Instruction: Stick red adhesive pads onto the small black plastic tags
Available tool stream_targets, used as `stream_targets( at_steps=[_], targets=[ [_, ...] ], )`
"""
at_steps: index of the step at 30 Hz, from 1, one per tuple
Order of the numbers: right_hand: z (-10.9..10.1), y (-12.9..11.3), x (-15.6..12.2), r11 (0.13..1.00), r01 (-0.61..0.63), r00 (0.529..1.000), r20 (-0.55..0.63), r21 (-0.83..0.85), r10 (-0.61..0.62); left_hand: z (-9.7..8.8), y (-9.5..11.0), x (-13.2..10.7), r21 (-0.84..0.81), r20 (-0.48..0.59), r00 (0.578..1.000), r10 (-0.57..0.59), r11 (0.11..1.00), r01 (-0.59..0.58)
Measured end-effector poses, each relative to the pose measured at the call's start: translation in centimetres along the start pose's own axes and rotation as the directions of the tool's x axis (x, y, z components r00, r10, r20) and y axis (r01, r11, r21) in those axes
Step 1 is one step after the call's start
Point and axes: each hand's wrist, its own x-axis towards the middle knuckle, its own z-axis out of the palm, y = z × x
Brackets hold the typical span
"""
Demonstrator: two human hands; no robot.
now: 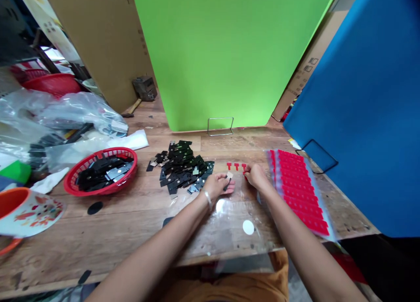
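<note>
My left hand (217, 184), palm turned up, holds a small black piece with a pale square end (229, 176) in its fingers. Just right of it, my right hand (256, 175) has its fingers pinched together at a red T-shaped piece (245, 174), partly hidden by the fingertips. Other red T-shaped pieces (236, 166) lie in a short row on a clear plastic sheet (229, 223). A heap of flat black pieces (183, 166) lies left of my left hand. Beside my right forearm are plastic-covered sheets of red pieces (300, 188).
A red basket (131, 173) of black pieces and a white-and-orange mug (36, 210) stand on the left. Plastic bags (65, 114) lie behind. A green board (229, 57) with a wire stand (220, 134) rises at the back, a blue board (367, 118) at the right.
</note>
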Motion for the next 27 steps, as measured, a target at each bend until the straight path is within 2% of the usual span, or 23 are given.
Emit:
stream_targets(
  at_steps=[4,8,17,27],
  targets=[
    [-0.3,-0.3,0.4,0.994,-0.003,0.994,0.107,-0.112,0.015,2.3,-0.2,4.0,0.012,-0.061,0.998,0.033,0.999,-0.032],
    [-0.1,-0.4,-0.2,0.983,0.011,0.996,0.088,-0.182,0.005,2.9,-0.8,6.2,0.023,-0.105,0.994,0.034,0.999,-0.032],
    [0.8,-0.4,-1.9,0.968,0.017,1.0,-0.014,-0.25,-0.021,2.1,-0.7,7.1,0.017,-0.102,0.994,-0.046,0.999,0.048],
    [0.5,0.0,-0.8,0.96,0.039,0.999,0.009,-0.277,-0.038,2.3,-1.2,7.5,0.048,-0.095,0.995,-0.033,0.998,0.037]
  ],
)
